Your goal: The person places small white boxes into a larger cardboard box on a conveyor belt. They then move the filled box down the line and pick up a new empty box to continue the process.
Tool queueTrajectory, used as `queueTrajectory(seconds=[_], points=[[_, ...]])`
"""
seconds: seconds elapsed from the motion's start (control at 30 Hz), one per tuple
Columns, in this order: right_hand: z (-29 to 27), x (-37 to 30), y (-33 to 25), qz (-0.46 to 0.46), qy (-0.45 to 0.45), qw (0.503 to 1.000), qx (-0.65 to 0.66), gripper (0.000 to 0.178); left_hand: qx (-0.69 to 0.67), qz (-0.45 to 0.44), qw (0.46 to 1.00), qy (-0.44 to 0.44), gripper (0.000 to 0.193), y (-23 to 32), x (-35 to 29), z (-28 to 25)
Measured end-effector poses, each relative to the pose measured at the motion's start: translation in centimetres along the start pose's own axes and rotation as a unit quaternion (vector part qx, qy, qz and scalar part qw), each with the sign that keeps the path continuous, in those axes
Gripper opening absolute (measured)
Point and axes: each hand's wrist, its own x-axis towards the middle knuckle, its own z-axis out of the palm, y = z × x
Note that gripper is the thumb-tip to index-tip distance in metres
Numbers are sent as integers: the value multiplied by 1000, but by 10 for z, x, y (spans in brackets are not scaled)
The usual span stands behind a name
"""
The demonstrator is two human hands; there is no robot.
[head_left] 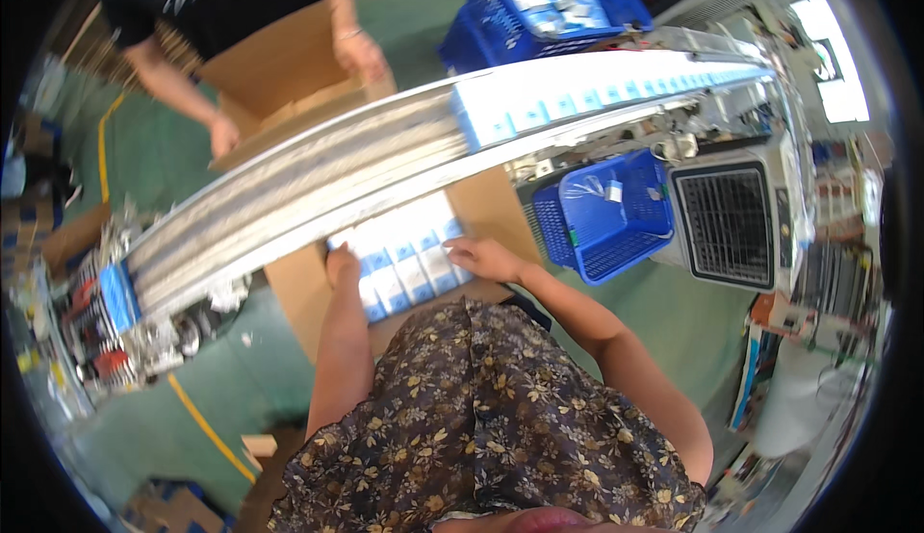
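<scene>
A block of small white-and-blue cartons (409,259) lay within an open cardboard box (500,211), just in front of the wearer. The left hand (342,262) clasped its left end and the right hand (484,259) its right end, squeezing the rows between them; how firmly, and where the hidden fingers sat, could not be told. Each carton looked light and fairly stiff, with smooth faces likely to slide, so the block would probably buckle or shed pieces unless pressed evenly inward, low on both ends; hard pinching might dent corners. Beyond the box ran a conveyor (318,158), bearing a long row of similar cartons (577,100). A blue basket (616,235) stood to the right, and across the conveyor a co-worker's hands (359,55) touched another open carton box (279,66).
</scene>
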Motion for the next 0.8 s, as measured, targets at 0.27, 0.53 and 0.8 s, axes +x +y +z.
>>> queueTrajectory(seconds=[0.27, 0.53, 0.8], points=[[-188, -40, 74, -15, 516, 844, -144, 28, 235, 26, 971, 24, 35, 81, -34, -49], [-267, 36, 50, 134, 413, 839, -328, 73, 24, 630, 775, 51, 8, 190, -213, -128], [-153, 104, -27, -11, 363, 927, -95, 97, -216, 210, 934, 193, 87, 173, -133, -226]])
